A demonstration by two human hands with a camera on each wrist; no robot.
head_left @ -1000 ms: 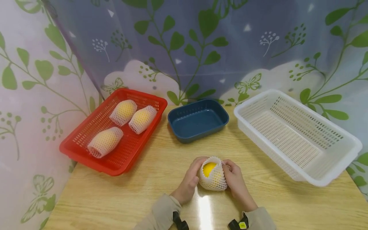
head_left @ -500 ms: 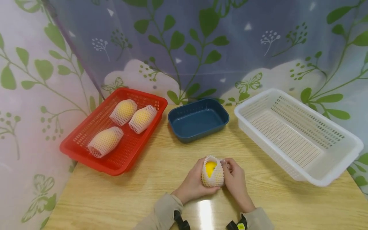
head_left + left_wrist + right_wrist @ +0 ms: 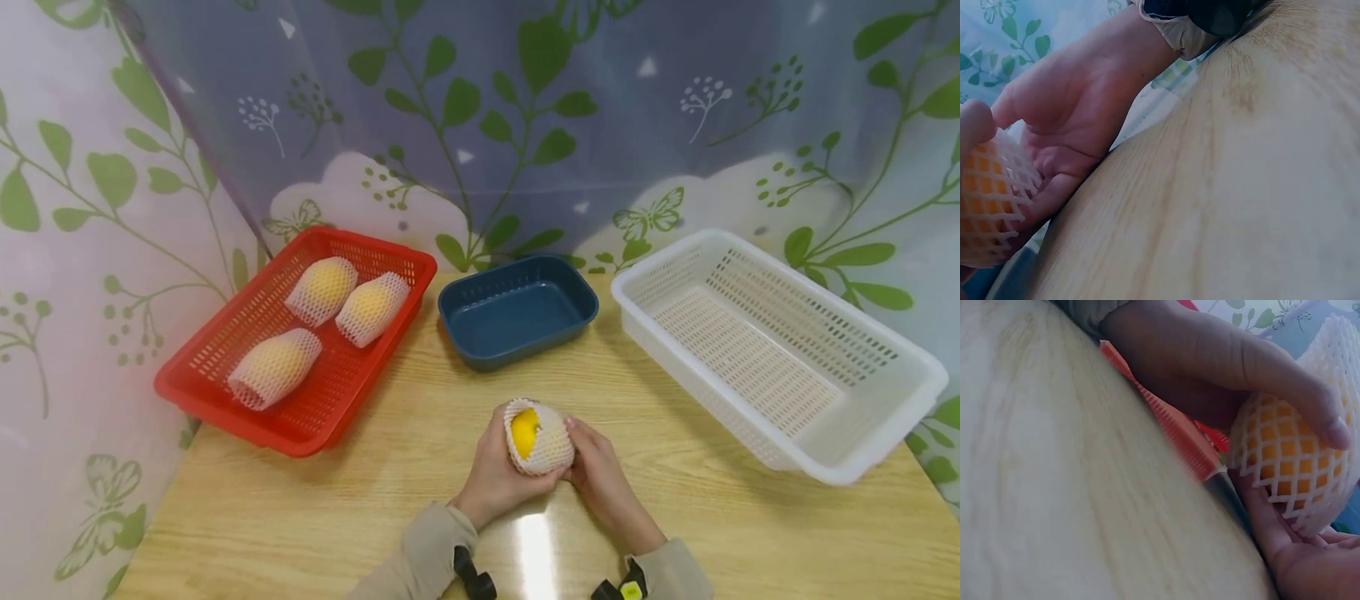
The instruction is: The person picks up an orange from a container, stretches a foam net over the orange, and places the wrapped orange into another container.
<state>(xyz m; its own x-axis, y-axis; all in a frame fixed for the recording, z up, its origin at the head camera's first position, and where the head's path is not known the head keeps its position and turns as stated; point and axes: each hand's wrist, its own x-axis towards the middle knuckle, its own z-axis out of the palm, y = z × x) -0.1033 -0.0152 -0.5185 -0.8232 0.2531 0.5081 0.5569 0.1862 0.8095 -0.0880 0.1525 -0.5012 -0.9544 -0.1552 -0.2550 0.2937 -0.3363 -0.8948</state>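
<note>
A yellow fruit (image 3: 525,432) in a white foam net (image 3: 552,447) is held between both hands, low over the table. Its bare yellow top shows through the net's open end. The left hand (image 3: 495,479) cups it from the left and below, fingers curled round it. From the other side the right hand (image 3: 603,483) grips it, and in the right wrist view its thumb (image 3: 1329,422) lies across the net. Close up in the left wrist view, the netted fruit (image 3: 988,200) sits against the left palm (image 3: 1072,115).
At the left, a red basket (image 3: 337,429) contains several netted yellow fruits (image 3: 276,367). A dark blue tub (image 3: 517,321) stands at the back middle, and a white basket (image 3: 750,358) at the right. A patterned cloth (image 3: 480,125) closes off the back of the wooden table (image 3: 405,450).
Both hands have turned the netted fruit and shifted it slightly left, so its open end faces more to the left. The left hand has come further round beneath it.
</note>
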